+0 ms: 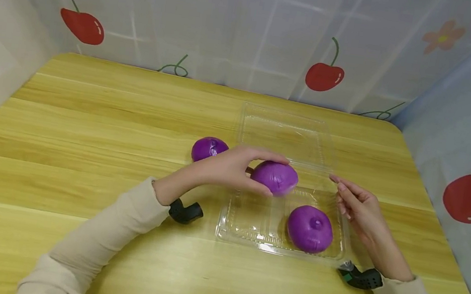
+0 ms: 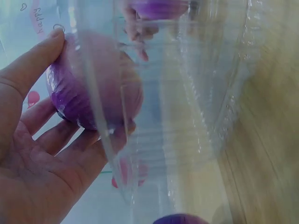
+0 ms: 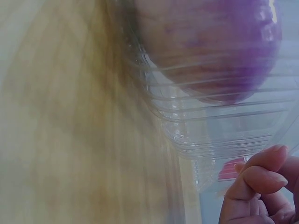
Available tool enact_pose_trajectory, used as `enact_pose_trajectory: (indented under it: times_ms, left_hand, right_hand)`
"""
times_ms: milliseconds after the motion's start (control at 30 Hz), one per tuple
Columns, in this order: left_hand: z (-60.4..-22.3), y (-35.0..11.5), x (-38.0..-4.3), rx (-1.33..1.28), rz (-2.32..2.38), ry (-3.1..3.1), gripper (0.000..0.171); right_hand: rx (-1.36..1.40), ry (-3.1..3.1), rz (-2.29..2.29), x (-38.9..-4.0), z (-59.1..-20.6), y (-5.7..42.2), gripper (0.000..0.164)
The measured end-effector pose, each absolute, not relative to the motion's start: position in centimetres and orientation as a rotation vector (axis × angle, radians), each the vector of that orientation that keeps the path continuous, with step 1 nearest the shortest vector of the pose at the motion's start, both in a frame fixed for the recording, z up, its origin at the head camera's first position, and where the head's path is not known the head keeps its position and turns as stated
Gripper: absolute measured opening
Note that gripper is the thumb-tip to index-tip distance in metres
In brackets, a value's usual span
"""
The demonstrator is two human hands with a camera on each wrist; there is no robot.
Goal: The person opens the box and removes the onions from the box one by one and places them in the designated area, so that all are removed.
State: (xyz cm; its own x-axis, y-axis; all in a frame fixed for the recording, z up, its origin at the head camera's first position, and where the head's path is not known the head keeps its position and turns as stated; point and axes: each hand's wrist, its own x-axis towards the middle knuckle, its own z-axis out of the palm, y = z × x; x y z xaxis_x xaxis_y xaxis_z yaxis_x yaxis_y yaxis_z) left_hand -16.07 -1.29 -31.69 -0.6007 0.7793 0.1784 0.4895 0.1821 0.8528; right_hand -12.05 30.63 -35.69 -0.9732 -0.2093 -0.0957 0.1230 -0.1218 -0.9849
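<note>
My left hand (image 1: 232, 166) holds a round purple onion-like ball (image 1: 275, 178) in film with a dark wrinkled covering, thumb and fingers spread around its sides. The ball is over the left half of an opened clear plastic clamshell box (image 1: 245, 241). In the left wrist view, the box wall covers part of this ball (image 2: 70, 100). Another purple ball (image 1: 310, 229), with a nub on top, sits in the box's right half. My right hand (image 1: 362, 210) pinches the box's right rim near the hinge with thumb and forefinger; its other fingers are curled.
A third purple ball (image 1: 209, 149) lies on the wooden table (image 1: 80, 155) left of the box, partly behind my left forearm. The box's lid (image 1: 282, 133) lies folded back towards the far edge. A curtain (image 1: 243, 27) with cherry prints hangs behind the table.
</note>
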Motion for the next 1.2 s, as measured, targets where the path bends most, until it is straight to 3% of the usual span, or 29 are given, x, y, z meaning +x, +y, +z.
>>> enact_pose_trajectory:
  times_ms: [1200]
  left_hand:
    - [-30.1, -14.3, -15.7, 0.835, 1.67, 2.206, 0.064]
  right_hand:
    - [-0.08, 1.944, -2.166, -12.0, -35.6, 30.6, 0.024]
